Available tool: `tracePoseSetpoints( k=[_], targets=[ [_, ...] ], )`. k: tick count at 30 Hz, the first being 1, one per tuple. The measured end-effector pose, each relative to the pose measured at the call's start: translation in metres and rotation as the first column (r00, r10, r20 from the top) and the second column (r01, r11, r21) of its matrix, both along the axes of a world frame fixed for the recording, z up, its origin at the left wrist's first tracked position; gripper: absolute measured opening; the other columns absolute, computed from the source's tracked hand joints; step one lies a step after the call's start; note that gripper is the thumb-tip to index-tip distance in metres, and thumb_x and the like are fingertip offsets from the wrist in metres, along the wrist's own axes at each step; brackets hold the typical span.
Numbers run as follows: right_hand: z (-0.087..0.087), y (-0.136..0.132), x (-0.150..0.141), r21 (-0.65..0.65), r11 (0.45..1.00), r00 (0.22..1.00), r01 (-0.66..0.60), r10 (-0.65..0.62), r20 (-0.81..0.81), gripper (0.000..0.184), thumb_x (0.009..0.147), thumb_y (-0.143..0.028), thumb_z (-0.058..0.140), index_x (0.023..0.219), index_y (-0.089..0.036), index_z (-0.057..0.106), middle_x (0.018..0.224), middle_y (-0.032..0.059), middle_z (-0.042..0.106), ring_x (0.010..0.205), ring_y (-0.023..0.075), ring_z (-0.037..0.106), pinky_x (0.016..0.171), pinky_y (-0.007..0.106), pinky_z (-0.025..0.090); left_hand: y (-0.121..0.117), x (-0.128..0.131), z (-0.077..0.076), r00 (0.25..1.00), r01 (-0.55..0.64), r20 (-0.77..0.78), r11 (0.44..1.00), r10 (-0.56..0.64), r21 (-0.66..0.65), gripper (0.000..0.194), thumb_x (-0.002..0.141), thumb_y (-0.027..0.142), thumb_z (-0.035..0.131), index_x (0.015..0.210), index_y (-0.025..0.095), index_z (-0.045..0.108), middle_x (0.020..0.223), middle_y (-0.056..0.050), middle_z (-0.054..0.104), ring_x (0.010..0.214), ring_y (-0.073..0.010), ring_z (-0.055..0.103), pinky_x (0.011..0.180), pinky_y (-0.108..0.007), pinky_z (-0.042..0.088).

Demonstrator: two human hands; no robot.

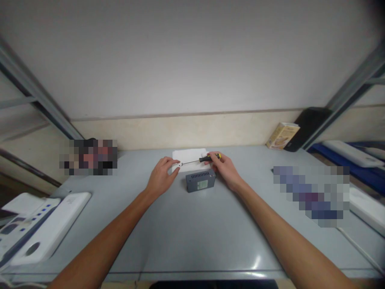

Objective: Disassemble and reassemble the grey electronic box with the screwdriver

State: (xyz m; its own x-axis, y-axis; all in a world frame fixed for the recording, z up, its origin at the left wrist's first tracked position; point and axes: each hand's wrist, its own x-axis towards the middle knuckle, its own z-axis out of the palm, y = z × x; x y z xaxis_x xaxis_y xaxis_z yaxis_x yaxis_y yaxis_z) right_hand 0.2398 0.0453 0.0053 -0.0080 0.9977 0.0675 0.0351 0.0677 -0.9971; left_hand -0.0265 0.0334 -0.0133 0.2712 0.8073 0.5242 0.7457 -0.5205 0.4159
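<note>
My right hand (225,168) is closed around the black and yellow handle of a screwdriver (206,159). Its thin shaft points left across a sheet of white paper (189,154). At the shaft's tip are tiny dark pieces (179,165), too small to name for certain. My left hand (162,176) rests at the paper's left edge, thumb and forefinger apart on either side of these pieces. Just in front of the paper stands a dark grey box (201,181) with a row of vent slots on top and a pale label on its front.
The grey table (186,237) runs back to a tiled wall strip. White devices (64,224) lie at the left edge. A yellow carton (282,135) leans beside a black case (309,124) at the back right. Blurred-out items sit on both sides; a white cable (357,245) runs at right.
</note>
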Motion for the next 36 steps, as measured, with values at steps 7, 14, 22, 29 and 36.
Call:
tracePoseSetpoints(
  k=[7, 14, 22, 29, 36],
  targets=[
    [0.0006, -0.0021, -0.0006, -0.022, 0.999, 0.998, -0.046, 0.045, -0.039, 0.049, 0.087, -0.065, 0.063, 0.105, -0.019, 0.069, 0.079, 0.0030, 0.074, 0.058, 0.0126, 0.044, 0.056, 0.027, 0.032, -0.0030, 0.0007, 0.0058, 0.997, 0.057, -0.041, 0.997, -0.058, -0.045, 0.023, 0.101, 0.036, 0.055, 0.108, 0.023, 0.073, 0.102, -0.006, 0.067, 0.099, -0.0216, 0.063, 0.091, -0.037, 0.051],
    [0.0034, -0.0031, -0.0010, -0.031, 0.999, 0.997, -0.045, 0.042, -0.069, 0.051, 0.085, -0.067, 0.063, 0.103, -0.019, 0.068, 0.077, 0.0019, 0.073, 0.057, 0.0131, 0.045, 0.056, 0.028, 0.032, -0.0035, 0.0024, 0.0049, 0.998, 0.063, -0.009, 0.995, -0.064, -0.078, 0.022, 0.100, 0.034, 0.055, 0.101, 0.021, 0.072, 0.094, -0.005, 0.068, 0.089, -0.0196, 0.063, 0.084, -0.034, 0.050],
    [0.0047, -0.0049, -0.0021, -0.022, 0.998, 0.997, -0.051, 0.050, -0.054, 0.052, 0.084, -0.068, 0.063, 0.101, -0.019, 0.069, 0.076, 0.0017, 0.073, 0.057, 0.0130, 0.046, 0.056, 0.028, 0.033, -0.0058, 0.0055, 0.0054, 0.999, 0.029, -0.014, 0.999, -0.029, -0.045, 0.014, 0.096, 0.030, 0.058, 0.095, 0.021, 0.069, 0.087, -0.003, 0.065, 0.083, -0.0190, 0.061, 0.080, -0.032, 0.048],
    [0.0044, -0.0033, -0.0002, 0.000, 0.998, 0.997, -0.061, 0.061, -0.050, 0.051, 0.087, -0.067, 0.061, 0.102, -0.019, 0.068, 0.076, 0.0017, 0.072, 0.058, 0.0125, 0.045, 0.056, 0.027, 0.032, -0.0085, 0.0068, 0.0071, 1.000, -0.011, -0.016, 0.998, 0.011, -0.057, 0.019, 0.098, 0.030, 0.054, 0.086, 0.020, 0.065, 0.083, -0.002, 0.063, 0.077, -0.0174, 0.059, 0.076, -0.031, 0.047],
    [0.0037, -0.0042, -0.0010, -0.010, 0.998, 0.998, -0.055, 0.055, -0.038, 0.052, 0.085, -0.069, 0.063, 0.102, -0.020, 0.069, 0.076, 0.0016, 0.072, 0.057, 0.0129, 0.046, 0.056, 0.027, 0.032, -0.0068, 0.0043, 0.0057, 0.999, 0.040, -0.003, 0.995, -0.041, -0.091, 0.022, 0.100, 0.037, 0.054, 0.093, 0.021, 0.067, 0.086, -0.002, 0.063, 0.080, -0.0171, 0.059, 0.074, -0.030, 0.046]
  ],
)
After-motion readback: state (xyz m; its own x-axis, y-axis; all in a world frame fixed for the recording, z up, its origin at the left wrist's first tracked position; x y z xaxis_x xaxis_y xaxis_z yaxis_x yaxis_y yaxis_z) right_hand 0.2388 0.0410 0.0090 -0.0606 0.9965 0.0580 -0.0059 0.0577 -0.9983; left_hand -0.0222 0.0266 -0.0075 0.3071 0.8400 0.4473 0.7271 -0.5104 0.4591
